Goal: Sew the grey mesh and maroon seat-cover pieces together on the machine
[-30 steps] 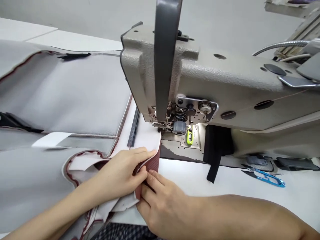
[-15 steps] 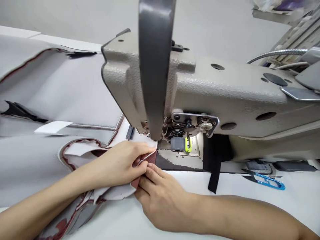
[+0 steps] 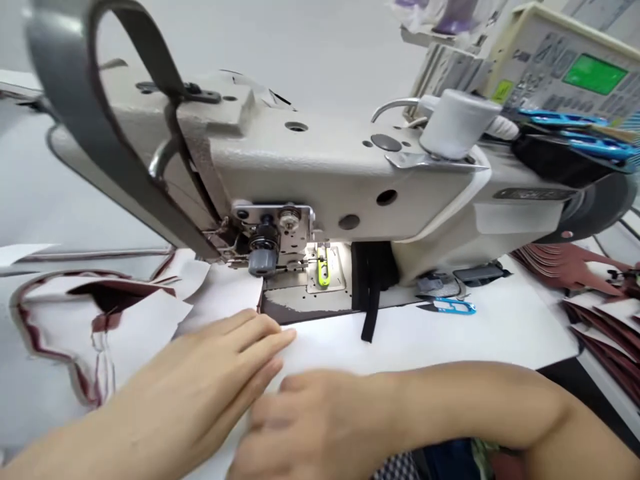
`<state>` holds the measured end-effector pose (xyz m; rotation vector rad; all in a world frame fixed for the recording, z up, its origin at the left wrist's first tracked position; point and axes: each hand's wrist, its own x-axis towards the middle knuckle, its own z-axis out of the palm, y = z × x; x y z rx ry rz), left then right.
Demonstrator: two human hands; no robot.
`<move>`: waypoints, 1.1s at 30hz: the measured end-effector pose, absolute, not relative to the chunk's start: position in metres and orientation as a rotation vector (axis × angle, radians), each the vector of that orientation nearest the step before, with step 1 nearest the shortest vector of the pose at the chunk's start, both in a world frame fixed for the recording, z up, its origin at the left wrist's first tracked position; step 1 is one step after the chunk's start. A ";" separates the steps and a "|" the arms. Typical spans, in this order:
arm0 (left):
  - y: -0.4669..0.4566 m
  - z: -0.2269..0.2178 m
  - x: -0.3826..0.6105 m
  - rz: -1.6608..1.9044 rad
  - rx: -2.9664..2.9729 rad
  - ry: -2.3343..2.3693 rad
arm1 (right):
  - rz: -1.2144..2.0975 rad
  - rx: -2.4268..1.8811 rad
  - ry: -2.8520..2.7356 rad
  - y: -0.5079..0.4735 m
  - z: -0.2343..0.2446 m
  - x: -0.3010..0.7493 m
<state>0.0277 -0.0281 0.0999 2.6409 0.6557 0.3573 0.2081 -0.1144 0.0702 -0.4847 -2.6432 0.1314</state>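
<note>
My left hand (image 3: 225, 373) lies with its fingers stretched out over the front edge of a white-backed fabric piece (image 3: 227, 293), just left of the dark needle plate area. That piece runs up toward the needle end of a sewing machine (image 3: 340, 167). Smeared by motion, my right hand (image 3: 305, 420) is near the table's front edge, a little right of my left. Its fingers look curled down, and whatever lies under them is hidden. Joined grey and dark red fabric (image 3: 47, 360) with open seams spreads out at the left.
Blue thread snips (image 3: 455, 306) lie on the white table (image 3: 505, 327) at the right, near a hanging black strap (image 3: 371, 313). Stacked dark red pieces (image 3: 605, 340) sit at the far right. Behind stands a control panel (image 3: 595, 73) with a green screen.
The view has swung right, bringing in the control panel and stacked pieces. My hands, earlier together pinching the red and white fabric edge, have come apart; my left hand now lies flatter.
</note>
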 end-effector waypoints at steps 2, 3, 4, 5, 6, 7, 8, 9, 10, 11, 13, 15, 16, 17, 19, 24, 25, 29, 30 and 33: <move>-0.050 0.100 0.031 0.345 2.557 0.632 | -0.070 -0.991 -2.576 -0.125 0.079 0.247; -0.060 0.099 0.033 0.332 2.476 0.654 | -0.203 -1.280 -2.500 -0.130 0.078 0.267; -0.069 0.096 0.036 0.310 2.358 0.694 | -0.319 -1.480 -2.443 -0.135 0.075 0.284; -0.077 0.092 0.040 0.280 2.204 0.732 | -0.401 -1.586 -2.380 -0.139 0.070 0.298; -0.085 0.087 0.044 0.258 2.019 0.761 | -0.452 -1.594 -2.317 -0.143 0.065 0.307; -0.093 0.081 0.049 0.247 1.814 0.784 | -0.458 -1.558 -2.262 -0.148 0.060 0.310; -0.100 0.074 0.055 0.251 1.599 0.801 | -0.413 -1.486 -2.208 -0.154 0.058 0.307; -0.107 0.068 0.061 0.274 1.383 0.816 | -0.320 -1.393 -2.160 -0.161 0.056 0.299; -0.114 0.061 0.067 0.310 1.175 0.821 | -0.187 -1.290 -2.120 -0.170 0.057 0.287; -0.121 0.056 0.073 0.358 0.986 0.819 | -0.030 -1.181 -2.085 -0.179 0.058 0.272; -0.132 0.047 0.082 0.483 0.700 0.824 | 0.283 -0.964 -2.004 -0.197 0.059 0.239; -0.139 0.042 0.088 0.659 0.601 0.873 | 0.543 -0.897 -1.864 -0.212 0.056 0.211; -0.142 0.041 0.088 0.757 0.617 0.915 | 0.672 -0.931 -1.781 -0.217 0.053 0.202; -0.144 0.041 0.087 0.854 0.664 0.962 | 0.806 -0.996 -1.689 -0.220 0.050 0.195; -0.147 0.044 0.082 0.989 0.795 1.031 | 1.082 -1.152 -1.480 -0.221 0.046 0.189; -0.158 0.055 0.062 0.942 1.020 1.077 | 1.338 -1.296 -0.922 -0.205 0.049 0.191; -0.160 0.056 0.060 0.926 1.033 1.080 | 1.313 -1.294 -0.871 -0.201 0.050 0.191; -0.168 0.053 0.056 0.910 1.057 1.080 | 1.258 -1.282 -0.825 -0.194 0.051 0.184; -0.169 0.052 0.056 0.908 1.069 1.081 | 1.250 -1.287 -0.831 -0.195 0.050 0.182; -0.168 0.054 0.049 0.887 1.144 1.119 | 1.229 -1.324 -0.897 -0.197 0.048 0.183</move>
